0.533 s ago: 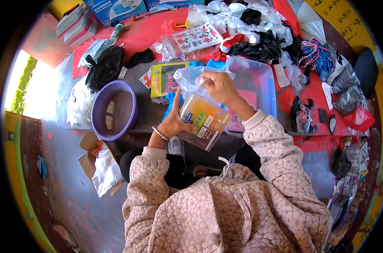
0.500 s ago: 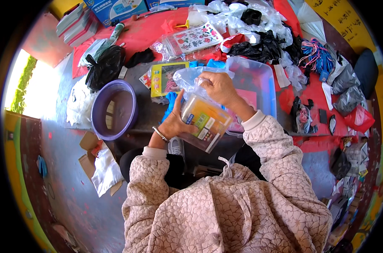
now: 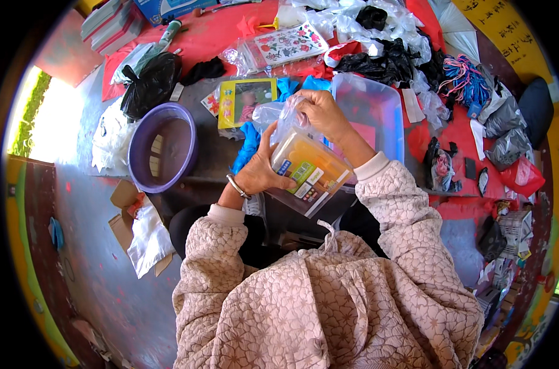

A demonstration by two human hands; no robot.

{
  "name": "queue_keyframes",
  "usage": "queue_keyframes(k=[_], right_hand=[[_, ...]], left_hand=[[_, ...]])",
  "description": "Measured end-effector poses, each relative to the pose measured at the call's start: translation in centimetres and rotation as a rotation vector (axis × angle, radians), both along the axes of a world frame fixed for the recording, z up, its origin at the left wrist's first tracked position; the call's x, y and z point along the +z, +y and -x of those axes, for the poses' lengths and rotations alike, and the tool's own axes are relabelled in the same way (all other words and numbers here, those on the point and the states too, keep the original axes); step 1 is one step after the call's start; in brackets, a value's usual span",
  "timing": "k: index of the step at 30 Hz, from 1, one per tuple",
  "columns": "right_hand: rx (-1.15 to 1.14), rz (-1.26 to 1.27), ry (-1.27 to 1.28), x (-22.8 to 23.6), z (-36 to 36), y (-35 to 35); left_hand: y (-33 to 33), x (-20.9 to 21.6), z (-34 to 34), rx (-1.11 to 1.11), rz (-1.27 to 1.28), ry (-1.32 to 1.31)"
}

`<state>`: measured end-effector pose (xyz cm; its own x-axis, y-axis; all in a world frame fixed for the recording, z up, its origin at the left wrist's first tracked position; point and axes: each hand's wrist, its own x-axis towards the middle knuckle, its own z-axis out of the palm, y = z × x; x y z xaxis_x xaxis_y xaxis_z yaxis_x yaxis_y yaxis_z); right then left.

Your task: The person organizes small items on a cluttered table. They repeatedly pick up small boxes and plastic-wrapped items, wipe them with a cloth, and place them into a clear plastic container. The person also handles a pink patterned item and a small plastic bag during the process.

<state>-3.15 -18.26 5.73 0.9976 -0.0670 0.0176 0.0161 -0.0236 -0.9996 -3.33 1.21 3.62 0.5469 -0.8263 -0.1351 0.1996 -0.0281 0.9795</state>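
In front of my lap my left hand (image 3: 259,170) grips the side of a clear box with yellow contents (image 3: 311,165) and a green-and-white label, its thumb across the label. The box tilts, its top edge pointing away from me. A crumpled clear plastic bag (image 3: 281,114) rises from the box's far end. My right hand (image 3: 321,112) pinches that bag with its fingers closed. Just behind the hands lie a yellow-framed picture card (image 3: 247,102) and a strip of blue plastic (image 3: 249,144). At the right of them stands a clear plastic bin (image 3: 387,117) with a pink sheet inside.
A purple basin (image 3: 162,147) stands at the left, beside a tied black bag (image 3: 151,83). Flower-pattern sheets (image 3: 284,44), black bags (image 3: 384,67) and bundled cords (image 3: 467,80) cover the far table. An opened carton (image 3: 124,212) with white cloth lies at lower left.
The box has tipped and shifted slightly to the right, so its label faces me more. The bag is gathered more tightly in my right hand, and the whole view has shifted a little.
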Motion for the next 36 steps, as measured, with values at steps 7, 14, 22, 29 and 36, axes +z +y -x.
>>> queue_keyframes(k=[7,14,22,29,36], right_hand=[[-0.050,0.671,-0.270,2.7,1.1,-2.1],[0.096,0.605,-0.088,4.1,1.7,-3.6],[0.021,0.491,-0.046,1.5,1.6,-3.6],[-0.127,0.490,0.063,-0.1,1.0,-3.4],[0.229,0.282,-0.053,1.4,1.5,-1.7]], left_hand=[[1.7,1.4,-0.8,0.071,0.095,0.094],[3.5,2.4,-1.7,0.139,0.207,0.320],[2.2,2.8,-1.5,0.149,0.163,0.147],[1.4,1.2,-0.2,-0.231,0.030,0.018],[0.7,-1.0,0.5,-0.236,0.124,0.421]])
